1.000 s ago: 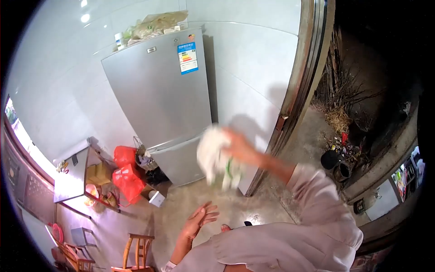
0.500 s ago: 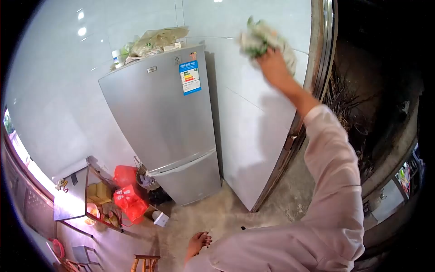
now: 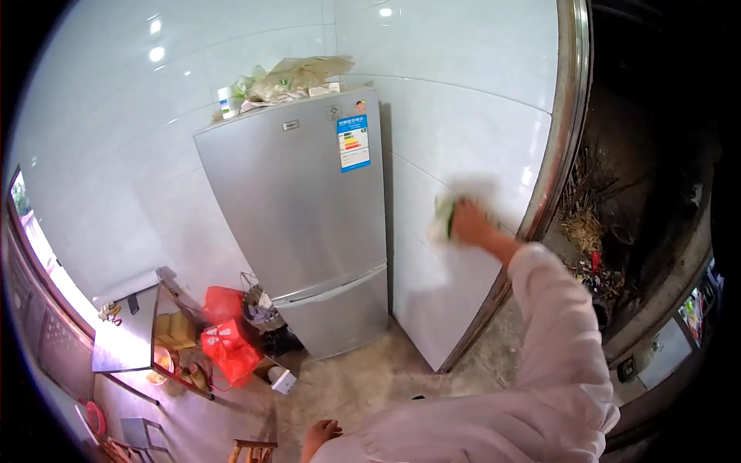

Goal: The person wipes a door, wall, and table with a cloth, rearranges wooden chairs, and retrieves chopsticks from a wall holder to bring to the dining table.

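My right hand point(image 3: 472, 222) is closed on a cloth point(image 3: 444, 218), pale with green patches, and presses it against the white tiled wall point(image 3: 448, 123) to the right of the fridge. Both hand and cloth are somewhat blurred. Low in the view, my left hand point(image 3: 323, 434) hangs beside my body with its fingers curled in and nothing visible in them. A grey two-door fridge point(image 3: 301, 208) with a blue energy label stands left of the wiped wall section.
Plastic bags point(image 3: 285, 81) and a white bottle point(image 3: 228, 102) lie on top of the fridge. Red bags point(image 3: 228, 351) sit by a small table point(image 3: 123, 343) at left. A wooden stool point(image 3: 253, 446) stands below. A door frame point(image 3: 567, 131) borders the wall on the right.
My right hand has moved the cloth down the wall, from high near the fridge top's level to mid-height. The view has shifted slightly, and my left hand's fingers look more curled.
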Motion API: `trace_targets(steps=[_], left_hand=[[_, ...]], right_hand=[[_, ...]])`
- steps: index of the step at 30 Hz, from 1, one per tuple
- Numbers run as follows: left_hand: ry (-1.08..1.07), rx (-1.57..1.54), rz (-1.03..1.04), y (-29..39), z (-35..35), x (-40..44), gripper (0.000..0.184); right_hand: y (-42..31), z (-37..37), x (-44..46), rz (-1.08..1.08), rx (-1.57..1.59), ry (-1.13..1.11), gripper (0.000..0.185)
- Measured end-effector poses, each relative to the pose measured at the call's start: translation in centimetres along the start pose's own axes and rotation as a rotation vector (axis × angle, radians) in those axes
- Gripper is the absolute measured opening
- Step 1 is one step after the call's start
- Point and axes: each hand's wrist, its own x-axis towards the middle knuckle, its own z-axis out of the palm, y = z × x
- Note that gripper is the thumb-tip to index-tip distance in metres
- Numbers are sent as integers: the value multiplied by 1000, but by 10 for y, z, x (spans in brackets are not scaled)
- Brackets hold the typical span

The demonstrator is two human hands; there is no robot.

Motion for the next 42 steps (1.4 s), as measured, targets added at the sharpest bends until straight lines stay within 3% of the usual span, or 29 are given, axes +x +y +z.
trace_targets(steps=[3,5,7,9,12,14,15,16,18,20,21,22,25,26,27,28,30,32,35,38,39,42], left_hand=[[51,311,12,35,16,-20,40],[129,641,18,50,27,-24,43],[133,650,65,43,33,-10,45],[138,589,70,40,40,-10,45],[134,463,45,58,64,-18,44],[110,498,26,69,73,-28,44],[115,516,51,64,72,-30,44],[118,531,79,59,71,-26,44],[140,560,107,50,66,-25,44],[179,590,90,40,59,-34,44],[197,594,51,37,58,-38,45],[199,558,16,34,59,-45,45],[225,547,-12,25,58,-61,44],[240,606,19,14,55,-64,43],[249,664,51,0,53,-65,43],[240,578,47,-26,46,-55,42],[221,404,37,-89,30,-34,42],[213,506,19,-37,48,-58,42],[191,622,29,-16,59,-65,42],[175,678,-60,23,75,-68,42],[182,698,33,10,71,-62,42],[210,745,31,22,73,-59,43]], right_hand=[[143,-75,89,341,207,585,14],[229,-175,110,438,-35,785,13],[266,-267,94,516,-500,767,18],[283,-296,92,616,-483,704,32],[291,-264,141,623,-316,581,31],[283,-206,182,451,-402,630,27],[286,-144,231,537,86,829,23],[258,-111,241,482,200,761,23],[182,-40,246,329,194,595,23],[62,83,241,292,245,399,25],[24,110,219,50,114,216,25],[-20,145,199,-35,100,46,23],[-173,310,104,237,393,182,21],[-177,225,32,43,163,51,22],[-199,224,-12,38,418,-64,22],[-238,288,-44,-199,344,-169,19],[-252,272,-129,-353,447,-411,18],[-248,247,-159,-369,477,-420,18],[-215,214,-119,-322,395,-256,19],[-157,197,-11,-263,200,-154,18],[-135,195,31,-269,111,-161,19],[-49,82,117,-6,89,-52,28]])
